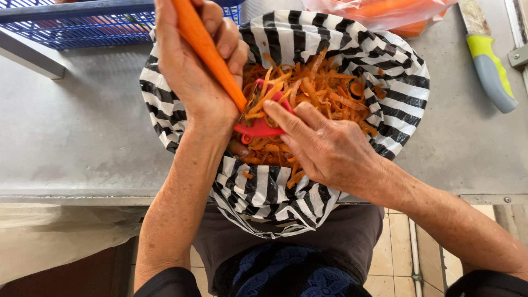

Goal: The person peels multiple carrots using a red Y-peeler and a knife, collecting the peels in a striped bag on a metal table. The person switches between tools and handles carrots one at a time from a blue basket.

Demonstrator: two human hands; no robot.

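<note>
A long orange carrot (206, 49) slanted down over a black-and-white striped plastic bag (396, 71), gripped in the left hand (190, 66) with the fingers (231, 38) wrapped around it. The right hand (330, 148) pinched a small red plastic peeler (261, 124) against the carrot's lower end, just above the heap of orange carrot peelings (319, 88) filling the bag. The bag sat on a grey metal surface (71, 126), with a blue plastic crate (82, 25) to the far left and a knife with a yellow-and-grey handle (489, 63) to the right.

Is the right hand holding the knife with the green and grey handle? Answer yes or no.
No: the right hand grips a red peeler against the carrot, while the knife lies untouched on the metal table.
</note>
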